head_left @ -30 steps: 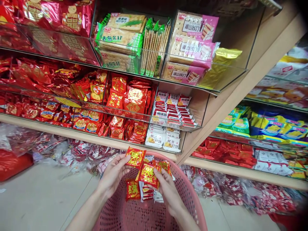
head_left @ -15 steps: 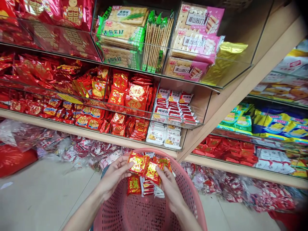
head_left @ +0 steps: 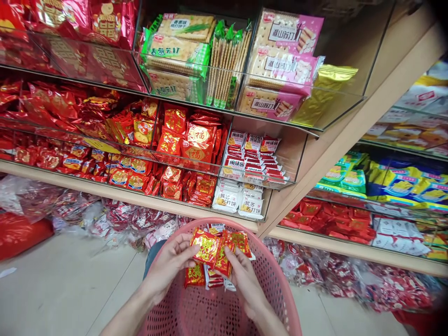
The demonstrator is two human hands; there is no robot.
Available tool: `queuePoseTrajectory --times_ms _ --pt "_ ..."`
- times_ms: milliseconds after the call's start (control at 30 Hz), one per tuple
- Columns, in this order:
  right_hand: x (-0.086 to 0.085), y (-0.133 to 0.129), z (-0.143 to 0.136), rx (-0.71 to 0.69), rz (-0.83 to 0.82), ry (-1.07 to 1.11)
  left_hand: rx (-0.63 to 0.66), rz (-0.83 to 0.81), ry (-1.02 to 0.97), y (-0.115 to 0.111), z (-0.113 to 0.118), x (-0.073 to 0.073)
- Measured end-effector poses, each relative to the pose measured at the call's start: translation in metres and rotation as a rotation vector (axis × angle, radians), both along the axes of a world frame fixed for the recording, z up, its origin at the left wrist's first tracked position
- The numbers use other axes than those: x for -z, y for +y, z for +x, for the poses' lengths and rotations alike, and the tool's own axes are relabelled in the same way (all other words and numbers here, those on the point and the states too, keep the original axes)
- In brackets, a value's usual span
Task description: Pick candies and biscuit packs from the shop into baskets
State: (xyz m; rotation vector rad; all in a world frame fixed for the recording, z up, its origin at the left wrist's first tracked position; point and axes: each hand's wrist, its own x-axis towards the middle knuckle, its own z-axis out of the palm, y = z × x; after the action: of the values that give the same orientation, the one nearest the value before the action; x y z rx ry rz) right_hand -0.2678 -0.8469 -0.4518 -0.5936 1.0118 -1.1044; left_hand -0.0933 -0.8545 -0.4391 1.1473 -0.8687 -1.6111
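Note:
My left hand (head_left: 178,259) pinches a red snack packet (head_left: 206,246) with gold print, thumb on its front. Beside it, my right hand (head_left: 243,275) grips another red and gold packet (head_left: 224,255), which is tilted and overlaps the first one's edge. Both hands are over a pink plastic basket (head_left: 280,284) with a perforated wall. Below and behind the held packets, more red packets (head_left: 194,275) and several white-and-red packets (head_left: 214,279) lie in the basket. The fingers behind the packets are hidden.
Glass-fronted shelves ahead hold green cracker packs (head_left: 178,49), pink cracker packs (head_left: 283,60), red packets (head_left: 199,140) and small white packets (head_left: 226,198). A slanting wooden post (head_left: 332,126) divides the shelves. Clear plastic bags of packets (head_left: 129,214) line the tiled floor (head_left: 87,261) under them.
The left-hand packet has shifted slightly right and down. The right-hand packet has turned more upright, and the two packets now overlap. The left hand has moved a little to the right.

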Motion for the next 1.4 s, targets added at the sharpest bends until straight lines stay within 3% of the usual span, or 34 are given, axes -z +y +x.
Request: queuePoseTrajectory --times_ms 267,467,667,800,933,1100,1200,1400 --pt "0.010 0.014 0.011 0.078 0.096 0.003 -0.082 -0.224 -0.202 0.009 -0.024 0.020" --pt "0.015 0.022 0.021 0.055 0.034 -0.094 -0.138 -0.341 -0.675 0.031 -0.028 0.035" --pt "0.039 0.036 0.033 0.088 0.013 -0.033 0.294 -0.240 -1.036 0.058 -0.030 0.039" --pt "0.067 0.047 0.044 0.084 -0.008 0.023 0.312 -0.220 -1.143 0.062 -0.030 0.047" --pt "0.092 0.057 0.056 0.100 0.047 0.009 0.388 -0.173 -1.254 0.066 -0.022 0.065" --pt "0.099 0.067 0.066 0.066 0.241 -0.174 0.477 -0.107 -1.328 0.068 -0.009 0.086" --pt "0.096 0.068 0.065 -0.013 0.365 -0.221 0.512 -0.101 -1.314 0.060 -0.007 0.084" --pt "0.096 0.061 0.056 -0.060 0.450 -0.220 0.582 -0.077 -1.259 0.046 -0.010 0.062"
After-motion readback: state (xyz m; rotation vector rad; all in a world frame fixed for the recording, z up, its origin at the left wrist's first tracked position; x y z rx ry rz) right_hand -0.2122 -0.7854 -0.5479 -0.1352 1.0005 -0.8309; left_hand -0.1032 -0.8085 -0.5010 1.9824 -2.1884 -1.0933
